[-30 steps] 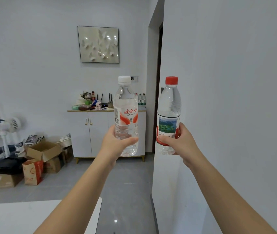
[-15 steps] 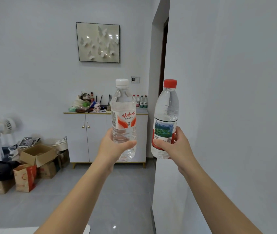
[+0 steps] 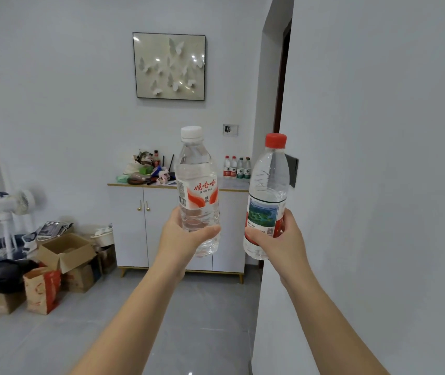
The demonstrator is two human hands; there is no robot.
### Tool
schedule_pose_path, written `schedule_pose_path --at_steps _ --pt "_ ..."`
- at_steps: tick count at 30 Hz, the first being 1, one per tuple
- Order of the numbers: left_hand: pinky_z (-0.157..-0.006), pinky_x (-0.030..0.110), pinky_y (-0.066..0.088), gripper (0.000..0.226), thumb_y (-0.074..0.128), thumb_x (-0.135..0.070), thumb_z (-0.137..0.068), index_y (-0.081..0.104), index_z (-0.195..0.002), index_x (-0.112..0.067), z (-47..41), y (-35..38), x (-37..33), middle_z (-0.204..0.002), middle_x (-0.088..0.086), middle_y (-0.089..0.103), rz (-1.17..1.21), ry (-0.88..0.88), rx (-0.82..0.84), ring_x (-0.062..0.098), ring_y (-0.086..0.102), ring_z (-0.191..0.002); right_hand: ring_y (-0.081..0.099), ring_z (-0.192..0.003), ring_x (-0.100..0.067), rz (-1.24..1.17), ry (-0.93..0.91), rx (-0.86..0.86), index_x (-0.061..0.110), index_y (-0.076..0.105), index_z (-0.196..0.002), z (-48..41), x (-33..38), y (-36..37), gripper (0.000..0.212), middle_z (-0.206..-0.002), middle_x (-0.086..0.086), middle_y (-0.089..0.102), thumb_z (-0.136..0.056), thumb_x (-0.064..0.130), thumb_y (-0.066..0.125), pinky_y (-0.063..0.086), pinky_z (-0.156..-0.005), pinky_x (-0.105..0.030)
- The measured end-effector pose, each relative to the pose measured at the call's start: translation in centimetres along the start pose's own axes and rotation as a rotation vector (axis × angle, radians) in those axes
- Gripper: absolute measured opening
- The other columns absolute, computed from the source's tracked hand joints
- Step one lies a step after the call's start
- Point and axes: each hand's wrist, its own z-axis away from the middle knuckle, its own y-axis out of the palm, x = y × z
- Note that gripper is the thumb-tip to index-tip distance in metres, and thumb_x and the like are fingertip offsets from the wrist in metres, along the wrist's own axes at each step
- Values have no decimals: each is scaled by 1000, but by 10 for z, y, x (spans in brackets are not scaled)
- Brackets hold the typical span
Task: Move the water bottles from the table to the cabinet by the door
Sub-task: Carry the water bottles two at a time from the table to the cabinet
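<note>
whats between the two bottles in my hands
Nothing: the white-capped bottle and red-capped bottle are held apart. Through the gap the head view shows only the distant cabinet and four small bottles on its top.

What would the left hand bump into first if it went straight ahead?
Probably the white cabinet; the left hand and its white-capped bottle seem to have free space until there.

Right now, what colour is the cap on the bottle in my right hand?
Red cap, clearest in the head view.

Red 娃哈哈 on white-capped bottle (image 3: 198, 185) label, red-capped bottle (image 3: 268, 185) label print too small to read
</note>
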Motion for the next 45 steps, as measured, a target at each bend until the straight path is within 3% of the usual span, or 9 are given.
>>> schedule_pose_path --at_steps 9,13,15,21,36,40,45 --pt "-89 44 54 55 84 -7 -69 57 -114 -25 -89 3 38 -102 -5 70 -18 -11 -12 14 67 -95 61 -104 -10 10 9 -34 28 48 -130 -80 -48 55 69 -117 11 61 -73 21 84 53 -85 -25" --pt "-89 41 55 57 85 -8 -68 57 -115 -23 -154 2 60 -104 -3 70 -38 1 12 16 67 -97 59 -91 0 0 13 -72 35 45 -120 -129 -68 87 60 -103 23 56 -75 21 83 47 -67 -10" --pt "-85 39 55 58 85 -8 -68 57 -117 -21 -190 2 72 -104 -2 71 -25 -3 29 16 67 -97 57 -86 2 3 9 -88 39 42 -119 -156 -76 102 61 -98 28 51 -76 23 82 43 -60 -7" --pt "-67 19 47 56 83 -10 -71 56 -118 -24 -283 -2 91 -105 -6 69 8 4 99 9 66 -94 61 -93 2 9 0 -114 41 45 -119 -229 -93 141 62 -103 23 59 -75 21 83 48 -61 -8" --pt "-71 22 48 56 83 -8 -72 56 -119 -21 -453 13 142 -106 -3 69 33 9 87 14 65 -98 61 -100 -5 41 22 -156 32 46 -130 -378 -169 191 66 -117 12 60 -76 21 83 50 -75 -13" --pt "-70 20 48 58 83 -8 -72 56 -121 -22 -504 30 163 -107 -4 69 28 23 84 12 65 -98 62 -100 -5 22 24 -145 30 48 -129 -429 -199 199 65 -114 13 62 -75 19 83 50 -70 -12" --pt "-76 27 54 60 83 -8 -71 57 -124 -22 -576 64 191 -109 -3 70 38 25 76 14 67 -99 64 -96 -3 20 12 -127 33 51 -124 -505 -239 201 64 -107 17 64 -73 16 84 52 -66 -11"
